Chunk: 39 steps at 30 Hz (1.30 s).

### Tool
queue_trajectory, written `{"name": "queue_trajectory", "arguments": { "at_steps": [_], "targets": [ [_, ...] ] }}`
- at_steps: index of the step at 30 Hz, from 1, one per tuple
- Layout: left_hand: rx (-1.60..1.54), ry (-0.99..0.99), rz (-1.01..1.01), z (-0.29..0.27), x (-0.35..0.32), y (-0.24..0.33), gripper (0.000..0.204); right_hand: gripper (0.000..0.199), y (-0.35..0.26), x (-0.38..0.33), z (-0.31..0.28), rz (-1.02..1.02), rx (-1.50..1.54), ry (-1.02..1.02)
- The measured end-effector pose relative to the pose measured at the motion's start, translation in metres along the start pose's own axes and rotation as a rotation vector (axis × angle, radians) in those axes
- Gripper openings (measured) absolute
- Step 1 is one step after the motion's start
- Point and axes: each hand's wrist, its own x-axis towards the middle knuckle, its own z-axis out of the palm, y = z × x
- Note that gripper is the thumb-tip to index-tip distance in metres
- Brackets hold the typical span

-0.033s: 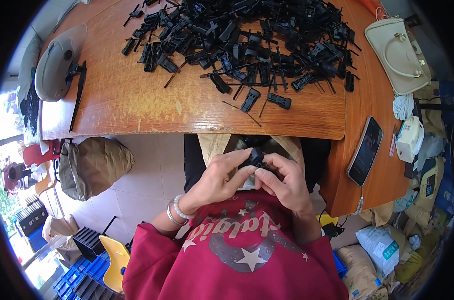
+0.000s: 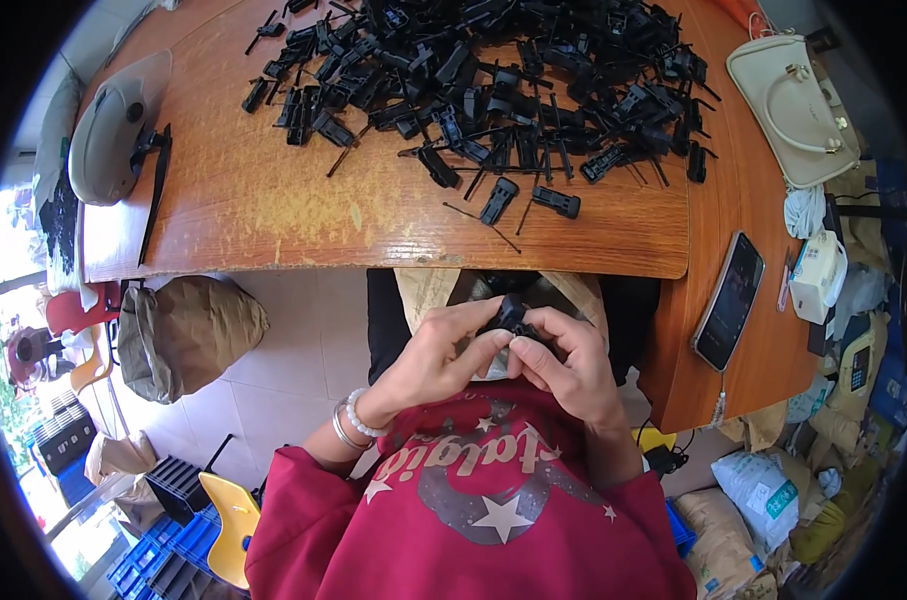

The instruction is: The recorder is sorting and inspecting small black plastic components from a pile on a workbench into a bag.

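Note:
My left hand (image 2: 428, 362) and my right hand (image 2: 565, 368) meet over my lap, just below the front edge of the wooden table (image 2: 373, 215). Both sets of fingers are closed on one small black plastic part (image 2: 513, 318); the fingertips hide most of it. A big heap of similar black plastic parts and thin rods (image 2: 493, 70) covers the far side of the table. Two loose black parts (image 2: 500, 200) lie nearest the table's front edge, apart from both hands. Bead and metal bracelets (image 2: 351, 420) circle my left wrist.
A dark phone (image 2: 730, 298) lies on the table's right wing, with a white handbag (image 2: 793, 105) farther back. A grey helmet (image 2: 108, 125) sits at the table's left end. On the floor are a brown bag (image 2: 188, 335), a yellow chair (image 2: 228, 515) and sacks (image 2: 763, 490).

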Motion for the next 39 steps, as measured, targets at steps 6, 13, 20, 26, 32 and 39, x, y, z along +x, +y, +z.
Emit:
{"name": "queue_trajectory", "arguments": {
  "at_steps": [6, 13, 20, 26, 32, 39],
  "targets": [
    [0.196, 0.234, 0.160, -0.016, 0.020, -0.011, 0.019, 0.024, 0.009, 0.000, 0.000, -0.134, -0.332, 0.007],
    [0.837, 0.383, 0.266, -0.027, 0.055, -0.023, 0.022, 0.022, 0.005, -0.001, 0.001, -0.136, -0.191, 0.145],
    [0.724, 0.163, 0.521, -0.037, 0.023, -0.004, 0.030, 0.017, 0.016, 0.010, -0.022, -0.074, 0.037, 0.373],
    [0.648, -0.175, 0.493, -0.029, -0.004, 0.021, 0.028, 0.023, 0.014, 0.016, -0.029, 0.073, 0.026, -0.058],
    [-0.700, -0.158, -0.077, -0.026, -0.007, 0.006, 0.018, 0.025, 0.014, 0.019, -0.020, -0.246, -0.024, -0.269],
    [-0.803, -0.277, -0.193, -0.020, -0.006, -0.010, 0.018, 0.023, 0.003, 0.012, -0.020, -0.266, -0.159, -0.298]
  ]
}}
